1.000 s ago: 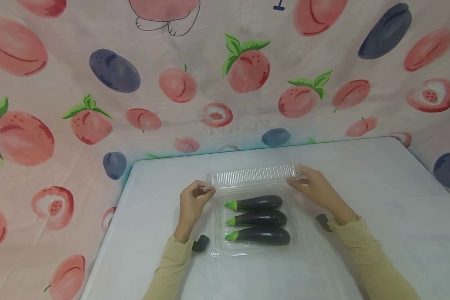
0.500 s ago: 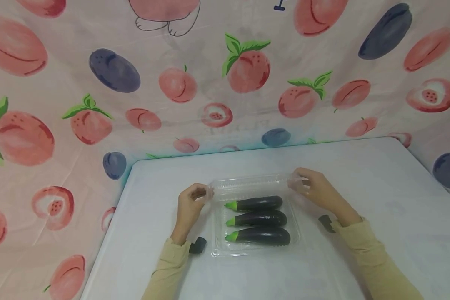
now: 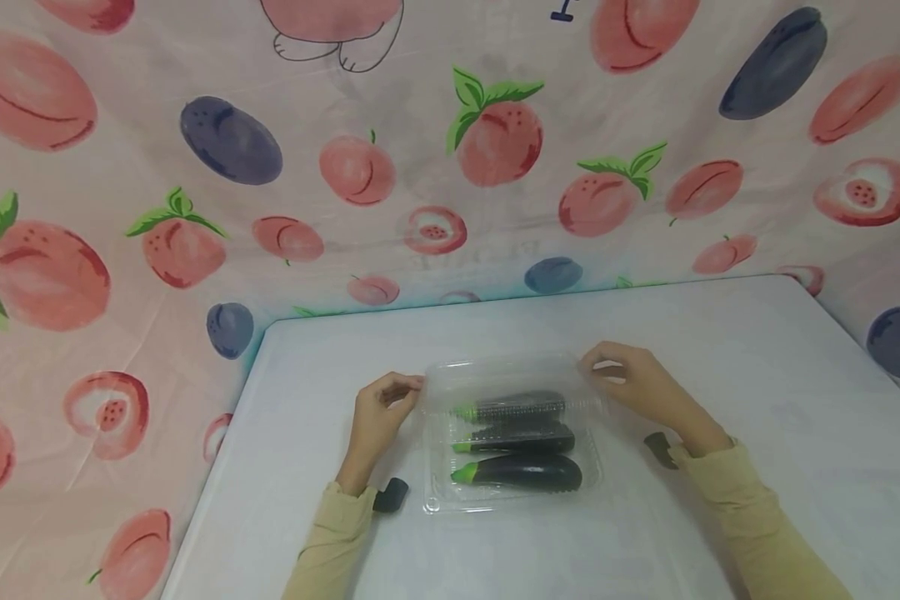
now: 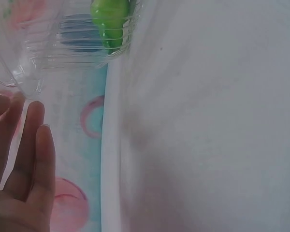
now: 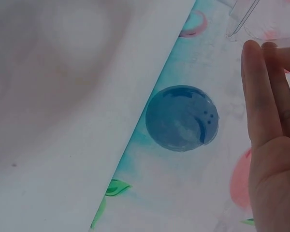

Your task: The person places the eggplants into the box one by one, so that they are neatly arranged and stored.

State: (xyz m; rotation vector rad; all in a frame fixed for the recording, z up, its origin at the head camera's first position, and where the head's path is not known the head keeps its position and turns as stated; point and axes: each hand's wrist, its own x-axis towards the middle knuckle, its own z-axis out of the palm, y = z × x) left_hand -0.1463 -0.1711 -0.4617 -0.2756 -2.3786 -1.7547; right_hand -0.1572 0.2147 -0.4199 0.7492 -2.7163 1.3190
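Observation:
A clear plastic clamshell box (image 3: 438, 492) sits on the white table with three eggplants (image 3: 528, 472) in it, green stem ends to the left. Its hinged lid (image 3: 506, 375) leans over the two rear eggplants, which show through the plastic; the front one is uncovered. At the lid's left side, my left hand (image 3: 378, 417) pinches the edge between fingertips and thumb. My right hand (image 3: 637, 383) pinches the opposite edge. In the left wrist view, the left hand's fingers (image 4: 26, 150) meet a corner of the lid, beside a green eggplant stem (image 4: 109, 21).
Behind the white table (image 3: 330, 350) hangs a fruit-printed cloth (image 3: 390, 100), which also covers the left side. A dark camera piece (image 3: 392, 495) is on the left wrist and another dark piece (image 3: 660, 450) is on the right wrist.
The lid has swung from standing up at the back forward and down over the rear eggplants. Both hands have moved slightly towards the person and outward with it. The box's base has stayed put.

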